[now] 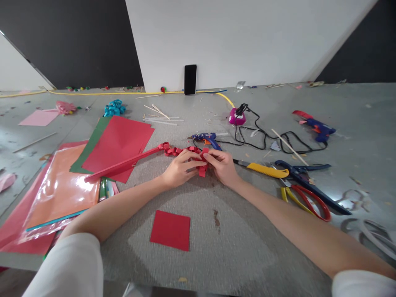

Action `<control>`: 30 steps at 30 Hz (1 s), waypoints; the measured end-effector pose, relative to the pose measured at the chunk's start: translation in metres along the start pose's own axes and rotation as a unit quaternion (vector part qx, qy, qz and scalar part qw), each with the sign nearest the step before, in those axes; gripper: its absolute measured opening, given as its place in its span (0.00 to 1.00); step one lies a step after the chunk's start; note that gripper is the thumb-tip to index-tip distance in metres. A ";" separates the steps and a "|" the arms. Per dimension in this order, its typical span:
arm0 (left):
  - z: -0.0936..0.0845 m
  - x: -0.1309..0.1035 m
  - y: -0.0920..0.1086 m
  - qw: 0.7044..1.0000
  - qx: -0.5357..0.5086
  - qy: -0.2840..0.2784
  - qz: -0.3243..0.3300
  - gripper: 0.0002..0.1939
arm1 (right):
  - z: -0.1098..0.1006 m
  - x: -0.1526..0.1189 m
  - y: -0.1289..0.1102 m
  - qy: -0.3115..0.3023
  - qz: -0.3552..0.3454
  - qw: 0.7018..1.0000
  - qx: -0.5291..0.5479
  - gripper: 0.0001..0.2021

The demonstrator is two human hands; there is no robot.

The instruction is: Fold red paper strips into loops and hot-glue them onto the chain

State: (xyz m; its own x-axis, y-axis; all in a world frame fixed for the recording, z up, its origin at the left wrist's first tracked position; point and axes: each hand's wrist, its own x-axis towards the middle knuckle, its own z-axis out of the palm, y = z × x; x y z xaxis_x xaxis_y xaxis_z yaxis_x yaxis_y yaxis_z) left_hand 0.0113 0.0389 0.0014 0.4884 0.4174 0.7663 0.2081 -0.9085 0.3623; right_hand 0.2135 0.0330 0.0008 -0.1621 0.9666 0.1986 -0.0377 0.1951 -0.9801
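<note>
My left hand (185, 167) and my right hand (222, 165) meet at the middle of the work surface, fingers closed on a piece of folded red paper (202, 170). Its looped strips stick out above and below my fingertips; the parts under the fingers are hidden. Just behind my left hand lie more curled red paper loops (173, 151). A long red paper stick (126, 163) slants from there down to the left. Nearer to me, a red paper square (170, 230) lies flat.
A blue glue gun (208, 139) lies right behind my hands, another glue gun (318, 127) far right. A yellow cutter (267, 170), pliers (309, 181) and scissors (311, 202) lie right. Red sheets (120, 142) and orange paper in plastic (66, 181) lie left. A phone (190, 79) leans behind.
</note>
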 end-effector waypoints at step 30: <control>-0.004 0.001 0.003 1.000 -0.005 -0.003 0.015 0.07 | 0.003 0.001 -0.004 0.006 0.015 1.000 0.000 0.18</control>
State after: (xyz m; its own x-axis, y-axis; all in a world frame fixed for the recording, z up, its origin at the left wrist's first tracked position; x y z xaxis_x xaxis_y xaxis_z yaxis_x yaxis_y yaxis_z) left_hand 0.0093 0.0367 0.0056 0.5000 0.3901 0.7732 0.1858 -0.9203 0.3442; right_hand 0.2110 0.0325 0.0045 -0.1521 0.9740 0.1681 -0.0333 0.1650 -0.9857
